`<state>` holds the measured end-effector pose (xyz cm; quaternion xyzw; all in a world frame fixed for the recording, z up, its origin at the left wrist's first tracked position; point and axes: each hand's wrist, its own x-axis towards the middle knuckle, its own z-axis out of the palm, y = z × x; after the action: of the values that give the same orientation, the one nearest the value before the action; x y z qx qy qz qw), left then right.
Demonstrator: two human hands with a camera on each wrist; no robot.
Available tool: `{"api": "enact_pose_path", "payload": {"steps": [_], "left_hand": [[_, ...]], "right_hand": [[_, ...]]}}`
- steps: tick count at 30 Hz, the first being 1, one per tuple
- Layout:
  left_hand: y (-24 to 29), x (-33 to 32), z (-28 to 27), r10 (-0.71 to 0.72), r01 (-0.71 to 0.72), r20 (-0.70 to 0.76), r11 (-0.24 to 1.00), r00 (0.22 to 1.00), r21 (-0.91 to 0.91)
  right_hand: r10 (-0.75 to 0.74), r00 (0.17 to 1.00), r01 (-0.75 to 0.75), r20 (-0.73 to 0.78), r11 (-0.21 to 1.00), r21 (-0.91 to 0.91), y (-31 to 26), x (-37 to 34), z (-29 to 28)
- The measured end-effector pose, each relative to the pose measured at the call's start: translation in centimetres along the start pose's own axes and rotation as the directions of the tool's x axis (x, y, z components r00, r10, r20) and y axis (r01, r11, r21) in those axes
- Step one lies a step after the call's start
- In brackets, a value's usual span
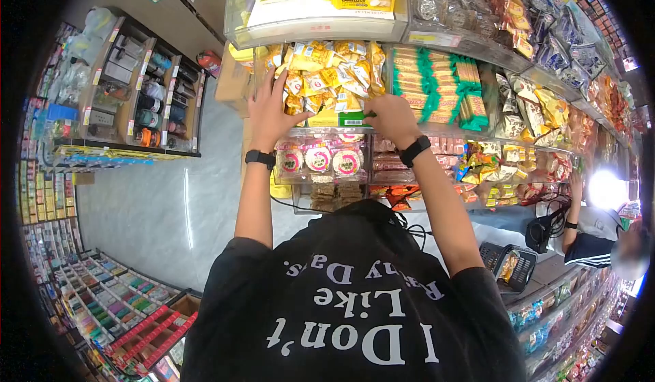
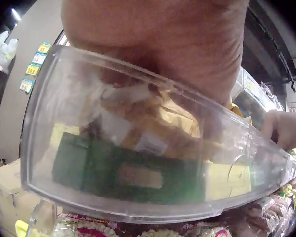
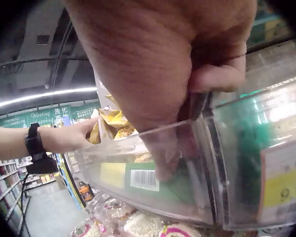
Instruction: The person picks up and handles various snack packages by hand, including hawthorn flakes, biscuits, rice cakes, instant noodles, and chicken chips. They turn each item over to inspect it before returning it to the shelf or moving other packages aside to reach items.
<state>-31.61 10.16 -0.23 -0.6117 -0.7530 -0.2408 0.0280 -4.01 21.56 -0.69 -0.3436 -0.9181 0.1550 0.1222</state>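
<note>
A clear bin (image 2: 138, 212) holds yellow snack packets (image 1: 317, 78). Along the inside of its front wall stands a green and yellow card with a barcode (image 3: 144, 179). At the bin's left side, the left hand (image 1: 271, 112) lies over the packets with its fingers spread, the thumb reaching toward the card. The right hand (image 1: 392, 119) is at the front right corner; in the right wrist view a finger of this hand (image 3: 163, 98) reaches down inside the wall against the card, while another finger is bent above the rim. Its remaining fingertips are hidden.
Green-and-tan packets (image 1: 437, 85) fill the bin to the right. Round pink-labelled packs (image 1: 318, 159) lie below, and a clear upper bin (image 1: 321, 30) juts out above. A cardboard box (image 1: 232, 85) stands at the left. Another person's arm (image 1: 575, 201) and a dark basket (image 1: 508, 267) are at right.
</note>
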Motion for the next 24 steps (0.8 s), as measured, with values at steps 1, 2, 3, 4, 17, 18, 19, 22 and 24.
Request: {"api": "enact_pose_path", "payload": {"steps": [1,2,3,4,17,18,19,22,24], "left_hand": [[0.1,-0.1,-0.1,-0.007,0.007,0.014,1.0,1.0,0.003],[0.1,-0.2,-0.3,-0.018,0.018,0.025,1.0,1.0,0.008],[0.2,-0.4,-0.5,-0.011,0.011,0.019,1.0,1.0,0.004],[0.4,-0.5,-0.6,-0.005,0.005,0.012,1.0,1.0,0.001],[-0.1,-0.7,-0.3,0.045,-0.044,-0.028,0.999,0.999,0.032],[-0.1,-0.7,-0.3,0.047,-0.047,-0.027,0.998,0.999,0.031],[-0.1,-0.6,-0.3,0.05,-0.049,-0.026,0.998,0.998,0.031],[-0.2,-0.7,-0.1,0.046,-0.045,-0.024,0.999,0.999,0.028],[-0.3,-0.7,0.1,0.04,-0.039,-0.032,0.999,0.999,0.012]], "right_hand": [[0.004,1.0,-0.004,0.006,1.0,-0.011,-0.2,-0.1,-0.2],[0.002,1.0,-0.002,0.014,1.0,-0.021,-0.5,-0.1,-0.3],[0.006,1.0,-0.006,0.002,1.0,-0.008,-0.6,-0.1,-0.1],[0.009,1.0,-0.009,-0.011,1.0,0.006,-0.6,-0.3,0.2],[0.041,0.999,-0.04,0.008,0.999,-0.017,-1.1,-0.5,0.1],[0.046,0.999,-0.045,0.03,0.999,-0.026,-1.0,-0.4,0.1],[0.052,0.997,-0.05,0.051,0.998,-0.036,-1.0,-0.3,0.1],[0.039,0.998,-0.037,0.053,0.999,-0.035,-1.0,-0.4,0.0],[0.0,1.0,0.0,0.002,1.0,-0.016,-1.2,-0.8,-0.2]]}}
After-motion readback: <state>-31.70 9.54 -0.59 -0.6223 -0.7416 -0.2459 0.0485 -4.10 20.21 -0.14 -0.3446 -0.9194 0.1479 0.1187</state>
